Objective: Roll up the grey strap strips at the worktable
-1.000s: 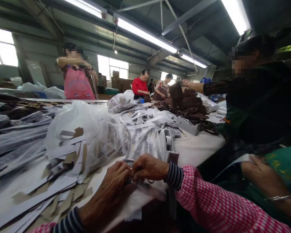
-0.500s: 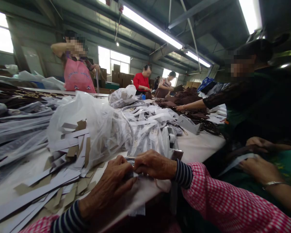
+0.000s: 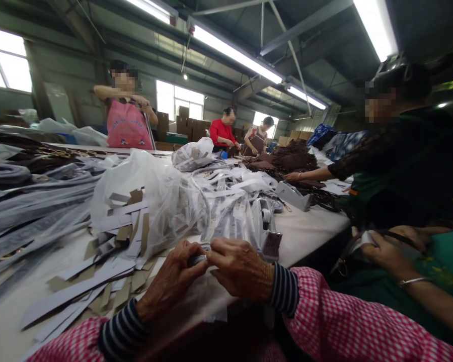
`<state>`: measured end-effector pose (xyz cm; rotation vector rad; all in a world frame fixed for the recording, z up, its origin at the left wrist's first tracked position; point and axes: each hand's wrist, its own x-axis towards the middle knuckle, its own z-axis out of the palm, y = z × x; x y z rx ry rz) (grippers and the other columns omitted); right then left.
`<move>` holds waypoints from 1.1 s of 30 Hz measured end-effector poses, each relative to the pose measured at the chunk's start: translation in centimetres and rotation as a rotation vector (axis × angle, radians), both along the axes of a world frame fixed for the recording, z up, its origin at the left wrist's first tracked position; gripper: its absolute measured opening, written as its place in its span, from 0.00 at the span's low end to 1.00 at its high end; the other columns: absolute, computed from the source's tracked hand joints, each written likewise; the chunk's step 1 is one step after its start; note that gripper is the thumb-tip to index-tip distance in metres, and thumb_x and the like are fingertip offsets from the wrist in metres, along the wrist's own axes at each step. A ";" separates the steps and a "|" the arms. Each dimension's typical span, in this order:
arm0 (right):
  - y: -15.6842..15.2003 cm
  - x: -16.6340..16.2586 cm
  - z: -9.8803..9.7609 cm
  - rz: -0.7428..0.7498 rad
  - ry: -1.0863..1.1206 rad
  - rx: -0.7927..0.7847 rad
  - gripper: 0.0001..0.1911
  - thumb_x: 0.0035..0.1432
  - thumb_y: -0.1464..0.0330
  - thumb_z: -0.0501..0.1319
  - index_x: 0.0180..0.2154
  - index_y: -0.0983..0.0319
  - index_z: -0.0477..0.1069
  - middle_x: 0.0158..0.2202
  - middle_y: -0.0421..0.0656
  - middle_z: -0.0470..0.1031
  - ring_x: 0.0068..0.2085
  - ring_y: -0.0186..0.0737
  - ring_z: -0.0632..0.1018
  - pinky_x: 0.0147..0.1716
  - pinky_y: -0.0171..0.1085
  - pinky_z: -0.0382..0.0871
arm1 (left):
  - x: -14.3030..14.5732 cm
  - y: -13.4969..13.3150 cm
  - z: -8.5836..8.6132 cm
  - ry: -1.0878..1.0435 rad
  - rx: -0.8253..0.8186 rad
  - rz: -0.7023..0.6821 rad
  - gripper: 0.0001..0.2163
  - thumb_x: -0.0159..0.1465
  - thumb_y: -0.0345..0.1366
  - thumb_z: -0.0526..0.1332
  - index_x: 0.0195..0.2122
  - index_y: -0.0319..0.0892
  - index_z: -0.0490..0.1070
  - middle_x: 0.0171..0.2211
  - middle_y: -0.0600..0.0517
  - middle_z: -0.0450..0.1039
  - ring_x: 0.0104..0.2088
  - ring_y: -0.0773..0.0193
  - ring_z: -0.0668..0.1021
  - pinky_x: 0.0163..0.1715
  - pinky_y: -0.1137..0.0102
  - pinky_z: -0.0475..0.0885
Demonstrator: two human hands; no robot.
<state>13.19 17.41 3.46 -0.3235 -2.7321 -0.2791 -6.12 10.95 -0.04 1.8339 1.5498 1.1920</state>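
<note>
Fingertips (image 3: 199, 265) of both hands pinch a small dark, shiny piece (image 3: 196, 260) at the near edge of a long white worktable (image 3: 309, 229), seen from the head camera. The left hand (image 3: 173, 284), in a striped cuff and pink checked sleeve, closes on the piece from the left; the right hand (image 3: 241, 269) meets it from the right, thumb and forefinger tight on it, so the two hands touch. What the piece is cannot be told. Just left of the hands lies a heap of white and brown card strips (image 3: 98, 271), with a crumpled clear plastic bag (image 3: 151, 201) behind it and grey plastic-wrapped straps (image 3: 30, 211) farther left. A grey tape dispenser (image 3: 266, 223) stands just beyond the right hand. At right, a seated person's hand with a metal bangle (image 3: 388, 254) holds a dark strap. Far across the table a person in a pink apron (image 3: 127, 128) stands, and a pile of brown goods (image 3: 294, 158) lies at far right.
</note>
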 end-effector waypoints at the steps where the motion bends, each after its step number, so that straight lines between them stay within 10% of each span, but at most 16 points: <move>1: -0.1 -0.1 -0.5 -0.014 0.047 0.001 0.04 0.66 0.73 0.59 0.41 0.64 0.72 0.40 0.45 0.73 0.40 0.42 0.74 0.39 0.39 0.67 | -0.1 0.0 0.1 -0.042 -0.012 0.002 0.14 0.65 0.48 0.61 0.31 0.42 0.72 0.32 0.53 0.67 0.36 0.56 0.70 0.39 0.62 0.62; 11: 0.4 -1.9 -3.0 -0.014 0.341 0.135 0.13 0.73 0.74 0.52 0.51 0.68 0.73 0.41 0.48 0.76 0.41 0.45 0.73 0.39 0.43 0.66 | -2.5 0.0 0.3 -0.448 -0.166 -0.186 0.11 0.66 0.44 0.64 0.32 0.42 0.74 0.31 0.56 0.68 0.36 0.61 0.69 0.38 0.69 0.65; 21: -1.6 3.2 0.0 -0.179 0.519 0.065 0.14 0.70 0.68 0.60 0.56 0.60 0.71 0.54 0.46 0.76 0.54 0.47 0.73 0.53 0.47 0.68 | -4.7 1.9 -3.5 0.043 0.146 0.111 0.19 0.65 0.59 0.62 0.46 0.50 0.75 0.45 0.51 0.75 0.46 0.50 0.79 0.44 0.64 0.76; 29: 4.2 13.2 1.1 -0.668 0.858 -1.069 0.17 0.55 0.55 0.66 0.35 0.63 0.77 0.33 0.42 0.72 0.34 0.37 0.71 0.26 0.33 0.66 | -1.6 2.0 -5.1 0.280 0.429 0.132 0.18 0.71 0.57 0.57 0.46 0.50 0.74 0.45 0.48 0.72 0.48 0.48 0.77 0.48 0.55 0.75; 33: 5.1 12.3 1.0 -0.687 0.882 -1.220 0.19 0.49 0.52 0.68 0.28 0.63 0.74 0.22 0.34 0.60 0.25 0.31 0.62 0.20 0.30 0.56 | -0.1 1.7 -5.2 0.276 0.446 0.129 0.19 0.73 0.57 0.53 0.46 0.50 0.74 0.45 0.46 0.72 0.49 0.46 0.76 0.50 0.50 0.71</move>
